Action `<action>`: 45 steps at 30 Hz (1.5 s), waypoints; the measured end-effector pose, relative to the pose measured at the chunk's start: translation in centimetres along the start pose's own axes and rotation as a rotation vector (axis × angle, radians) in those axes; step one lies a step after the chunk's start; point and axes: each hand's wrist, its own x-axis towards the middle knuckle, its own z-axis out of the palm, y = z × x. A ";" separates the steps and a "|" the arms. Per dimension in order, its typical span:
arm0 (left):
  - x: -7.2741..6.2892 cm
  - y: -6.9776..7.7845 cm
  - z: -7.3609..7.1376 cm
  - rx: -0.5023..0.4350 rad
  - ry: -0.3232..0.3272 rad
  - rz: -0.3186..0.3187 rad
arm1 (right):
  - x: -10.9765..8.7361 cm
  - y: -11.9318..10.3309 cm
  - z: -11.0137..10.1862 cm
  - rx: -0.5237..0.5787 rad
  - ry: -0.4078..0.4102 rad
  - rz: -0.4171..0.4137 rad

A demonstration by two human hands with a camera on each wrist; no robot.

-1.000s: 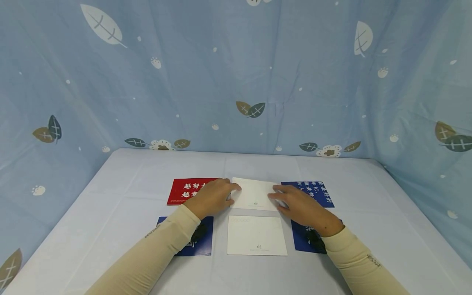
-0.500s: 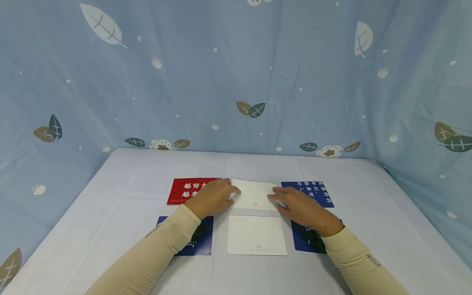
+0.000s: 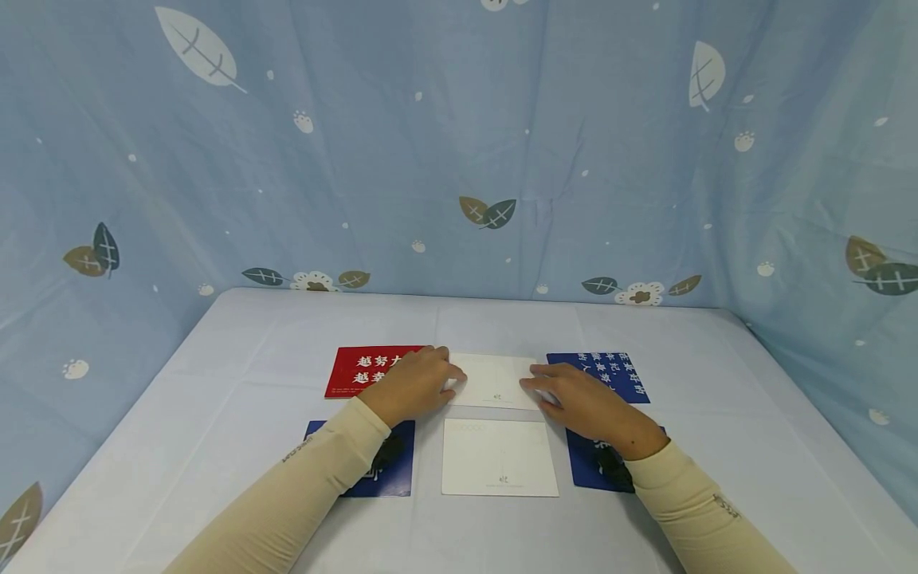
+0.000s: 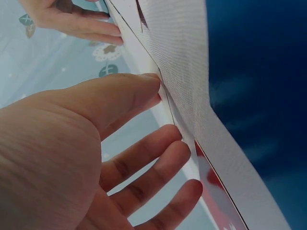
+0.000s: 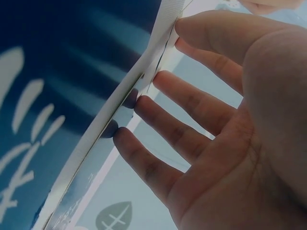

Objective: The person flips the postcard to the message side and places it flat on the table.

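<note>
A white postcard [image 3: 495,379] lies on the table in the back row, between the two hands. At its left edge is my left hand [image 3: 417,381], thumb and index fingertip touching the card; in the left wrist view the other fingers [image 4: 163,167] are spread and loosely bent. My right hand [image 3: 591,402] touches the card's right edge, and the right wrist view shows its fingers [image 5: 187,100] fanned out and nearly straight. A second white postcard [image 3: 500,458] lies in front of the first. The left hand partly hides a red card [image 3: 351,379] with white characters.
A blue card with white characters [image 3: 624,379] lies at back right, partly under the right hand's outline. Two more blue cards, front left [image 3: 402,474] and front right [image 3: 586,470], are partly covered by the arms. A blue leaf-print curtain [image 3: 459,143] hangs behind the white-covered table [image 3: 287,335].
The far edge of the back white postcard has come down, so it now lies flatter between the hands. Both hands have barely moved, and the other cards stay where they were.
</note>
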 end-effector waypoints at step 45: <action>-14.6 -3.3 -4.0 0.036 0.002 0.035 | -0.1 -0.2 -0.2 0.015 -0.019 -0.029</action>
